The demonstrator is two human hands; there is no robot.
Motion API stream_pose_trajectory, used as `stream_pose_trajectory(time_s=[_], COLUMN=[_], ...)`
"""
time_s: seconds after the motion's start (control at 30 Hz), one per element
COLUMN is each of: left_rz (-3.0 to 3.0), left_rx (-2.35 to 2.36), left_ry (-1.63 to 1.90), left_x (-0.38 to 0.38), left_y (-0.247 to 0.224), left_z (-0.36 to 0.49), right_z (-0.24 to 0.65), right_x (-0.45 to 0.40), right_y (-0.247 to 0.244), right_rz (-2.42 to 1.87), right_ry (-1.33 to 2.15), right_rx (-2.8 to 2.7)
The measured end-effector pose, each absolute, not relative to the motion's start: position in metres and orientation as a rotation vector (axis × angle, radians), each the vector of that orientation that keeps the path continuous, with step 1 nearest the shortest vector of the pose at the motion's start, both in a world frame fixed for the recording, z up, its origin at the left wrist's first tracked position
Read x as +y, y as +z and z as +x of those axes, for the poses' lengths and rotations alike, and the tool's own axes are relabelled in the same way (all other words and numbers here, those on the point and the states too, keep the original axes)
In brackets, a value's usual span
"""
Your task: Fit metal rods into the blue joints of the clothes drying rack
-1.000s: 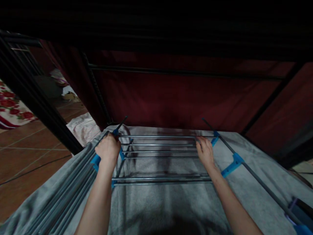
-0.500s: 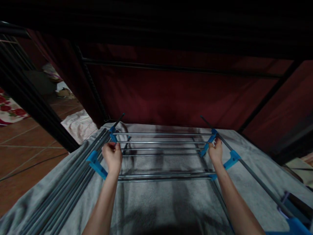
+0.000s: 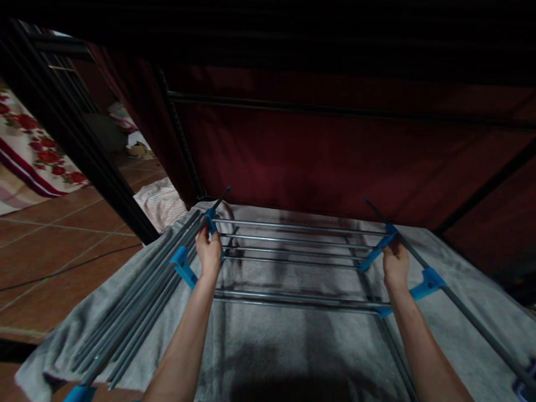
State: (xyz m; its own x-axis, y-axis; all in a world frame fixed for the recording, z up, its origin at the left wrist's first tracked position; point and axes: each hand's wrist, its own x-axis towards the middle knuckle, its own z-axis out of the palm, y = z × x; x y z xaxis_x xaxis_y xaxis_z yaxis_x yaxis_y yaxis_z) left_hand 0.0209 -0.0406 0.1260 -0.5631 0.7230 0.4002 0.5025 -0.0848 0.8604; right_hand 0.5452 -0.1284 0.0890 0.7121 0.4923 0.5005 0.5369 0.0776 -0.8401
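A rack of grey metal tubes [image 3: 293, 244] with blue plastic brackets stands over a grey blanket. Its thin crossbars run between the two sides. My left hand [image 3: 209, 255] closes round the left side of the rack, just below the upper left bracket [image 3: 210, 214]; its fingertips are partly hidden. On the other side, my right hand [image 3: 396, 267] has its fingers curled at the right pole, against the upper right bracket [image 3: 379, 249]. Nearer me on the two poles sit a lower left bracket [image 3: 184, 267] and a lower right bracket [image 3: 427, 283].
Several grey tubes [image 3: 138, 312] lie side by side on the grey blanket [image 3: 285, 346] at left. A dark red cloth [image 3: 293, 162] hangs behind, with a black bar [image 3: 293, 104] across it. A black post [image 3: 84, 128] slants at left beside the tiled floor [image 3: 84, 245].
The view has swung left, so everything appears farther right. My left hand has moved up the left pole, closer to the upper bracket. My right hand stays by its bracket.
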Motion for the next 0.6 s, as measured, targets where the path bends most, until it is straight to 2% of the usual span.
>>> stream_pose_trajectory(time_s=[0.6], left_rz=[1.33], left_rx=[1.993], left_ry=[1.71], left_x=[-0.0411], left_y=[0.1263], left_z=[0.0269], right_z=[0.5365], right_x=[-0.1236], right_y=[0.0945], right_rz=[-1.582], right_ry=[-0.077], right_rx=[-0.791])
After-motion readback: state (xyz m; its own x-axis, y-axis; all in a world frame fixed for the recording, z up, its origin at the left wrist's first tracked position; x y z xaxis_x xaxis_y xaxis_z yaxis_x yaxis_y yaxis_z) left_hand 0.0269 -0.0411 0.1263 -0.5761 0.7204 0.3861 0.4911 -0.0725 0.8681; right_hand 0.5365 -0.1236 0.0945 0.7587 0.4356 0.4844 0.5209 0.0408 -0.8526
